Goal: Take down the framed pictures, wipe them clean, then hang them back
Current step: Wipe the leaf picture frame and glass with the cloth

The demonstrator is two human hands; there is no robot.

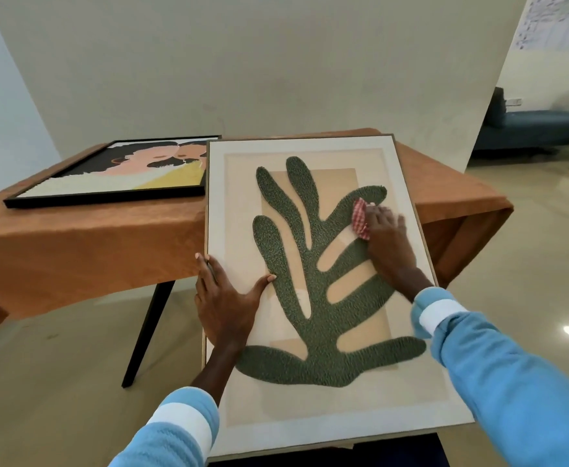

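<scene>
Blue-and-white sleeves framed the near end of the leaf picture, which lay sloped between both hands. Its near edge was low towards the person, and its far end rested on the table beyond the fingertips. That tilt probably let the table bear the weight while turning the glass up for wiping. The left hand lay flat on the picture's left margin, fingers straight along the frame edge and thumb spread wide onto the glass, seemingly to stop the frame sliding or rocking under pressure. The right hand, further up and to the right, had its fingers bunched over a wadded checked cloth pressed against the glass over an upper leaf lobe. It was blurred, so the exact finger lay was unclear. Beyond the left hand, a black-framed picture lay flat on the table, apparently parked there out of the way. Whether it had been wiped could not be told.
</scene>
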